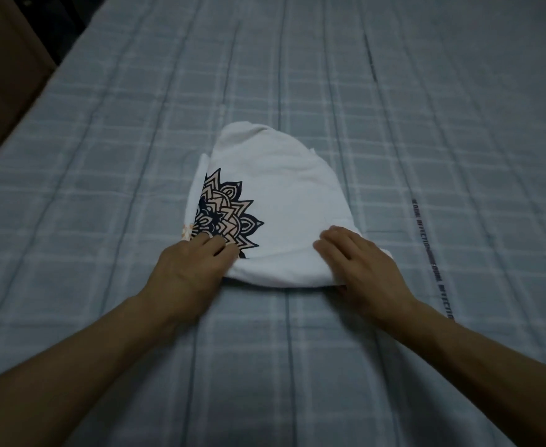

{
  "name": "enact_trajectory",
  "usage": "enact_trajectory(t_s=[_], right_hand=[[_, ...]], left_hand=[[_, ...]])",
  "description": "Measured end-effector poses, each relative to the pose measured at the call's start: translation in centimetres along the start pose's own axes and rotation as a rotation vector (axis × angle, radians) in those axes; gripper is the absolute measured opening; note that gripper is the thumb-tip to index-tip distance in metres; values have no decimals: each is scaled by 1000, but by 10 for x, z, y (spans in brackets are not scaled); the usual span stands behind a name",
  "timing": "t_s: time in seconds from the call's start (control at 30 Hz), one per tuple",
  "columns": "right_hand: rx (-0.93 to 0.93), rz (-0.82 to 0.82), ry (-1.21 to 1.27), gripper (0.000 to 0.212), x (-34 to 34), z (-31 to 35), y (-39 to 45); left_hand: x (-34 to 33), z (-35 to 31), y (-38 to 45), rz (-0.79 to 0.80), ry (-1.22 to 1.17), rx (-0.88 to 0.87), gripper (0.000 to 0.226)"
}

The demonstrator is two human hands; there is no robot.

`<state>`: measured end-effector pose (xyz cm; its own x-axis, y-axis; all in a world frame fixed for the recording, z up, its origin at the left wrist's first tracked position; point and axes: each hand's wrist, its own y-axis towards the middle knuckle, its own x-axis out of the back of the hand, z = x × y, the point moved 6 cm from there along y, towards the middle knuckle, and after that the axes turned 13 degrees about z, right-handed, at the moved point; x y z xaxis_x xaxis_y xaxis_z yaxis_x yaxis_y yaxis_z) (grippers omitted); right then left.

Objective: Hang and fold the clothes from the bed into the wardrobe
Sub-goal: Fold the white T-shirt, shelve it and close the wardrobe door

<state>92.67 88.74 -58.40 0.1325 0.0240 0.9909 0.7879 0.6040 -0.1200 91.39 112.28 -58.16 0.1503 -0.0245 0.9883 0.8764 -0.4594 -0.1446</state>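
A folded white T-shirt (275,201) with a dark and peach mandala print (225,214) on its left part lies flat in the middle of a bed covered by a pale blue checked sheet (104,175). The 2 bare hands hold its near edge: the left hand (191,269) grips the near left corner with fingers curled onto the print, and the right hand (358,262) lies on the near right corner with its thumb tucked under the fold. A narrow strip with dark lettering (433,259) runs along the sheet to the right, apart from the shirt.
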Motion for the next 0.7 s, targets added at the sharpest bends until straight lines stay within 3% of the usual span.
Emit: enact_trajectory(t_s=[0.4,0.7], right_hand=[[-41,198,109,54,5,51,-104],[-90,367,193,56,4,109,-204]], left_hand=[[3,-69,-111,56,-20,-63,51],[-8,-125,-205,180,-246,-150,28]])
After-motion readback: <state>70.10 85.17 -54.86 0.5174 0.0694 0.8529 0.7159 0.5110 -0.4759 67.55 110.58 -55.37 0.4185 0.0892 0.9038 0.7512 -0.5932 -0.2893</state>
